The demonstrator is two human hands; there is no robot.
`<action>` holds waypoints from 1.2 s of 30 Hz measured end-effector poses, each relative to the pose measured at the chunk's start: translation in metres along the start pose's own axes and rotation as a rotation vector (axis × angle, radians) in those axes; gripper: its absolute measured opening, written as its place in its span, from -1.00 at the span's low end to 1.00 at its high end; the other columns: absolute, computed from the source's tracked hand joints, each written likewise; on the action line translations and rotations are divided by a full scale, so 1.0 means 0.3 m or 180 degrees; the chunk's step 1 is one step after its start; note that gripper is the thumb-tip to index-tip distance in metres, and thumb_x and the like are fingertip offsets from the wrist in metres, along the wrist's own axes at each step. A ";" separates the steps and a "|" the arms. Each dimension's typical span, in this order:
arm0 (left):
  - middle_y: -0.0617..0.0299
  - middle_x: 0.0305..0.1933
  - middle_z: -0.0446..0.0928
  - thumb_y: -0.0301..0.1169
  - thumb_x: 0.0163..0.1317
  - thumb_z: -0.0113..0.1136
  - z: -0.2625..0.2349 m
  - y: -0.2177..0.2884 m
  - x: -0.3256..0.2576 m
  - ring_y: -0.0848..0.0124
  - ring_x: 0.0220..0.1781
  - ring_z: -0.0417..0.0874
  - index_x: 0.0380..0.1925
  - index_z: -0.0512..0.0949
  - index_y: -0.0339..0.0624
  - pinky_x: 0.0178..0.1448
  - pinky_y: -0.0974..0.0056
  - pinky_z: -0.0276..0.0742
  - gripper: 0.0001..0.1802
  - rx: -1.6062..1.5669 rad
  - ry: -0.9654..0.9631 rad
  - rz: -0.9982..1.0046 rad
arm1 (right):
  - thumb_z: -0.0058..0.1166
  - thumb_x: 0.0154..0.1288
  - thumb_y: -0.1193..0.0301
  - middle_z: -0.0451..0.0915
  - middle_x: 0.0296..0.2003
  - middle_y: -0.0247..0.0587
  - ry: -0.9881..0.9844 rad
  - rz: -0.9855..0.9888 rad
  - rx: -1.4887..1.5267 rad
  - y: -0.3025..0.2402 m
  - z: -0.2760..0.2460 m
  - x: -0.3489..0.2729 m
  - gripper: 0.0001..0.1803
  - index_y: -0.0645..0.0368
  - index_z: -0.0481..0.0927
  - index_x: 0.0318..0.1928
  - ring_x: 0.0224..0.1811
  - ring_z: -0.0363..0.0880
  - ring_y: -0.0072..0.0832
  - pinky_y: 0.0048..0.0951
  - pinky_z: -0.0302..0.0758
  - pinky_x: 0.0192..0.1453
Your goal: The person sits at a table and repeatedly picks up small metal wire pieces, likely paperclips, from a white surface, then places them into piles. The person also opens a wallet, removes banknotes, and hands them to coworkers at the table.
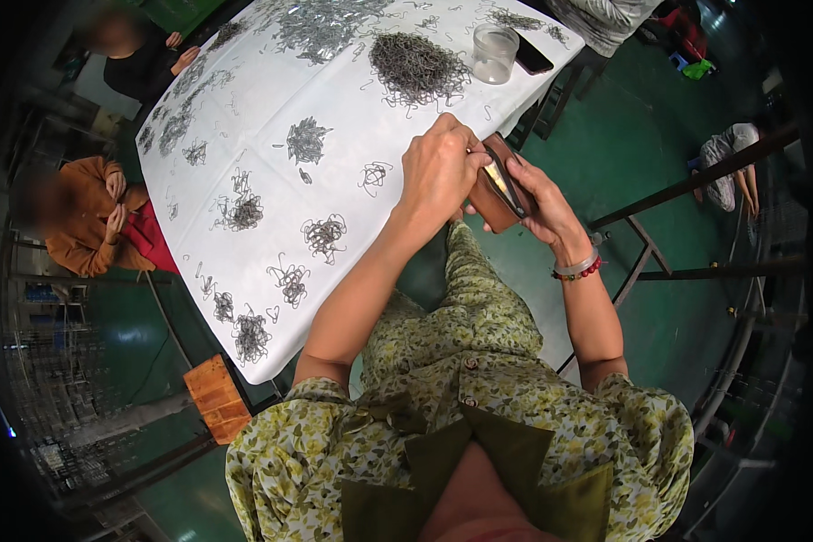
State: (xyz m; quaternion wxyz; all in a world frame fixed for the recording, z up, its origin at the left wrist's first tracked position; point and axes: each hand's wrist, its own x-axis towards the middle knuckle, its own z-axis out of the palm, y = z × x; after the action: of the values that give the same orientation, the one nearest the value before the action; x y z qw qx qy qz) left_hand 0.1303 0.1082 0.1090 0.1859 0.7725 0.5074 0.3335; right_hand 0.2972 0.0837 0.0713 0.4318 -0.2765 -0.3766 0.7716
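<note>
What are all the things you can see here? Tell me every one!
Table: one, white cover, upper left.
Wire piles: many, grey, scattered on the table.
Jar: one, clear, far table edge.
Phone: one, dark, beside the jar.
Pouch: one, brown, open, in both hands.
Wooden block: one, orange-brown, under the table corner.
Other people: several, around the table and on the floor.
Bracelets: beaded, red and pale, right wrist.
Left hand: at the pouch opening.
Right hand: holds the pouch.

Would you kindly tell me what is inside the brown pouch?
The brown pouch sits in the right hand; a pale yellowish strip shows at its opening. The left hand and the pouch walls hide the rest.
</note>
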 end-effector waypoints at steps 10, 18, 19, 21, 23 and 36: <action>0.20 -0.38 0.47 -0.56 -0.01 0.22 -0.001 -0.049 -0.015 0.26 -0.24 0.51 -0.44 0.56 -0.23 -0.18 0.23 0.44 -0.91 -0.0660 -0.0116 0.1459 | -0.31 0.44 0.15 0.50 -0.05 0.05 0.0137 0.0347 -0.0026 -0.036 -0.040 -0.032 -0.49 0.25 0.19 0.22 -0.25 0.65 -0.14 -0.32 0.68 -0.38; 0.32 -0.32 0.58 -0.58 -0.12 0.27 -0.015 -0.061 -0.038 0.33 -0.28 0.50 -0.42 0.58 -0.14 -0.16 0.27 0.43 -0.81 -0.0429 0.0401 0.2123 | -0.25 0.42 0.11 0.52 -0.08 0.05 -0.0125 0.0220 -0.0111 -0.093 -0.005 -0.049 -0.48 0.29 0.30 0.15 -0.25 0.65 -0.14 -0.29 0.67 -0.32; 0.34 -0.32 0.60 -0.59 -0.13 0.27 -0.012 -0.060 -0.044 0.34 -0.29 0.50 -0.43 0.57 -0.13 -0.15 0.26 0.42 -0.81 -0.0388 0.0507 0.2176 | -0.25 0.42 0.11 0.52 -0.07 0.05 -0.0161 0.0268 0.0014 -0.092 -0.002 -0.046 -0.48 0.30 0.30 0.15 -0.25 0.64 -0.13 -0.29 0.67 -0.32; 0.38 -0.33 0.62 -0.60 -0.14 0.27 -0.012 -0.059 -0.049 0.35 -0.30 0.50 -0.45 0.57 -0.10 -0.11 0.23 0.39 -0.80 -0.0328 0.0642 0.2270 | -0.24 0.41 0.12 0.51 -0.07 0.04 -0.0233 0.0365 0.0265 -0.085 -0.002 -0.036 -0.48 0.30 0.30 0.15 -0.25 0.64 -0.12 -0.29 0.67 -0.31; 0.41 -0.34 0.64 -0.60 -0.16 0.28 -0.017 -0.059 -0.051 0.37 -0.31 0.49 -0.47 0.56 -0.08 -0.05 0.19 0.35 -0.79 -0.0285 0.0707 0.2350 | -0.26 0.42 0.13 0.51 -0.06 0.04 -0.0402 0.0489 0.0444 -0.077 -0.010 -0.027 -0.49 0.31 0.31 0.14 -0.23 0.63 -0.08 -0.31 0.66 -0.32; 0.39 -0.41 0.60 -0.53 -0.15 0.35 -0.040 -0.047 -0.099 0.34 -0.26 0.47 -0.43 0.63 -0.09 0.12 0.12 0.26 -0.80 -0.0605 -0.0195 0.1979 | -0.11 0.41 0.21 0.23 -0.55 -0.58 0.0159 0.0246 -0.0470 -0.041 -0.055 -0.020 -0.68 0.25 0.45 -0.12 -0.59 0.01 -0.84 -0.74 0.10 -0.52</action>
State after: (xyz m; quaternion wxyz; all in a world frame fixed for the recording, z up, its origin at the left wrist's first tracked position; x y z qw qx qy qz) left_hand 0.1048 0.0866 0.0989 0.1615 0.8793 0.2079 0.3968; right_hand 0.3182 0.0884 0.0727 0.3893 -0.3412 -0.4105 0.7507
